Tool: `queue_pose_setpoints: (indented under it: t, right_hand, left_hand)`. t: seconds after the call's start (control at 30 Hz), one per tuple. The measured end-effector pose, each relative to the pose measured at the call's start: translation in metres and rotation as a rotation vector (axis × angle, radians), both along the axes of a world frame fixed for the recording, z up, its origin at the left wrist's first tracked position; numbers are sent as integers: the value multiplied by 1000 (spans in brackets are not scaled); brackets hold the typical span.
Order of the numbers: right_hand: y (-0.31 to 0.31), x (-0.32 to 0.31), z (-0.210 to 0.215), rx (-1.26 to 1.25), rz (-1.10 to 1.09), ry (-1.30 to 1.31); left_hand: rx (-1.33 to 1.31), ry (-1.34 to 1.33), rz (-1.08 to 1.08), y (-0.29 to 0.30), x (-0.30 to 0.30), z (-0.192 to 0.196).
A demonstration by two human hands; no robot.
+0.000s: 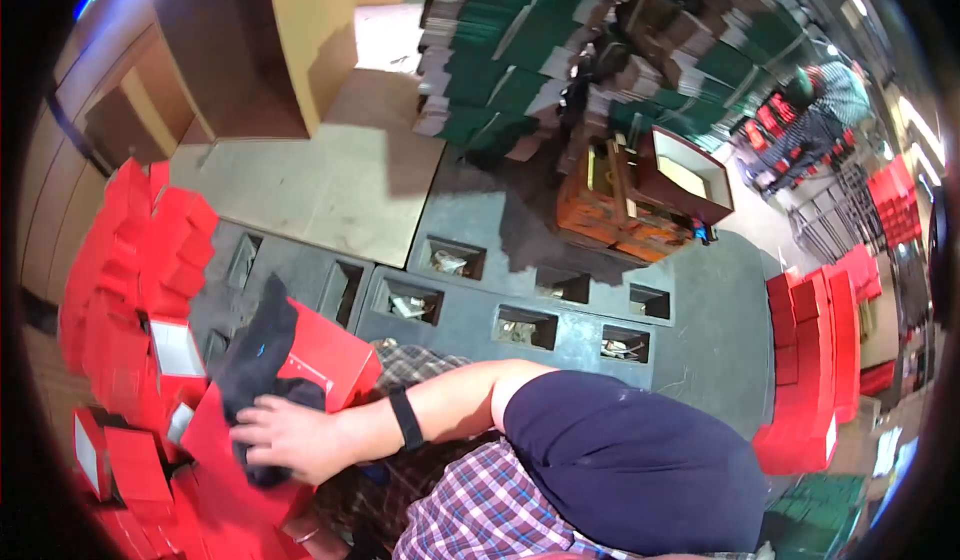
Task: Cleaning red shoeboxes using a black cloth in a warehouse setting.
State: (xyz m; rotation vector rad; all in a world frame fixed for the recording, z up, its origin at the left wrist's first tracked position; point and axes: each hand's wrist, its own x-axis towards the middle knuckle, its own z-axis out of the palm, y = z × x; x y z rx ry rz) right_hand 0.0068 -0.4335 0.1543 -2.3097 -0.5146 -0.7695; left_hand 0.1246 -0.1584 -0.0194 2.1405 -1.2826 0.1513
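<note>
Grey moulded pallets with rectangular slots fill the middle of the frame. Red boxes pile along the left edge, and more red boxes stack at the lower right. Green box stacks sit at upper centre. At lower left, an open red box lies tilted. The right hand, crossing leftward, presses a dark cloth against it, fingers curled on the cloth. Only a sliver of the left hand shows; its grip cannot be told.
</note>
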Motion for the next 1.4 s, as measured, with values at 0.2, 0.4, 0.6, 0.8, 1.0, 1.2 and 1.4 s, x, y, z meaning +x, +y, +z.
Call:
queue_pose_setpoints:
  t: [0.2, 0.4, 0.6, 0.8, 1.0, 1.2, 1.4]
  right_hand:
    - [-116, 3, -50, 144, -369, 472]
    - [-224, -55, -103, 179, -774, 894]
    - [-246, -60, -37, 952, -668, 143]
    - [-124, -17, 57, 431, -32, 61]
    - [-104, 33, -8, 101, 31, 129]
    - [-189, 33, -23, 519, -327, 227]
    - [-128, 6, -23, 148, -343, 301]
  left_hand:
    - [-146, 68, 91, -33, -1, 4]
    - [-522, 219, 339, -24, -42, 82]
    - [-276, -104, 160, -65, -50, 149]
    - [-36, 582, 69, -71, -104, 163]
    - [200, 156, -160, -90, -124, 180]
    - [315, -60, -199, -117, -148, 183]
    - [170, -48, -198, -125, -151, 170]
